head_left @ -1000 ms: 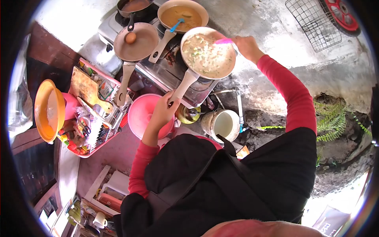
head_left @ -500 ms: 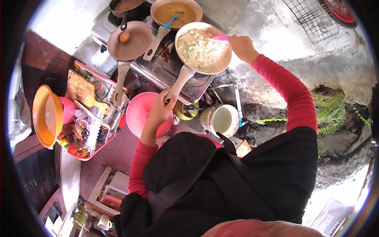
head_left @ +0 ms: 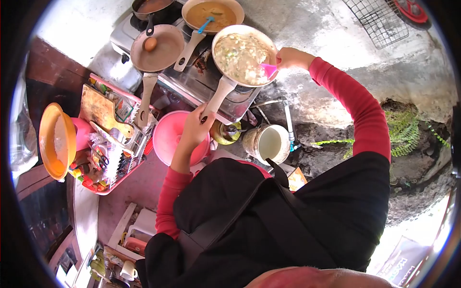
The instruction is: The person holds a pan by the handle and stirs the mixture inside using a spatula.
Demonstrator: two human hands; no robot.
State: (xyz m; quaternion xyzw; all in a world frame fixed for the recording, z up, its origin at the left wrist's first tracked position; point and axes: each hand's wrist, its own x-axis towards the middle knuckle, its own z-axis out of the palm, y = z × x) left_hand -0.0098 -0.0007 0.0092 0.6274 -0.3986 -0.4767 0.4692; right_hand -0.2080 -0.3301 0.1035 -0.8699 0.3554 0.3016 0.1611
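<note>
My left hand [head_left: 196, 128] is wrapped round the beige handle of a frying pan [head_left: 225, 91] on the stove. Inside the pan lies a pale, lumpy mixture [head_left: 242, 54] with green bits. At the pan's right rim, my right hand [head_left: 294, 58] grips a pink spatula [head_left: 269, 70], its blade down in the mixture. My fingers hide most of the spatula's handle. Left of this pan, a second frying pan [head_left: 165, 56] holds one brown egg [head_left: 150, 44]. Behind them stands a pan of brownish liquid [head_left: 201, 18] with a blue utensil [head_left: 205, 25] in it.
Below the metal stove [head_left: 187, 91] are a pink basin [head_left: 165, 144] and a white bucket [head_left: 272, 145]. To the left, a dish rack [head_left: 137, 158] carries a cutting board [head_left: 100, 108], beside an orange basin [head_left: 50, 144]. A wire grill [head_left: 377, 24] leans at the upper right wall.
My right hand has moved slightly down, bringing the pink spatula from the pan's upper right to its lower right. The mixture has shifted. My left hand stays on the handle.
</note>
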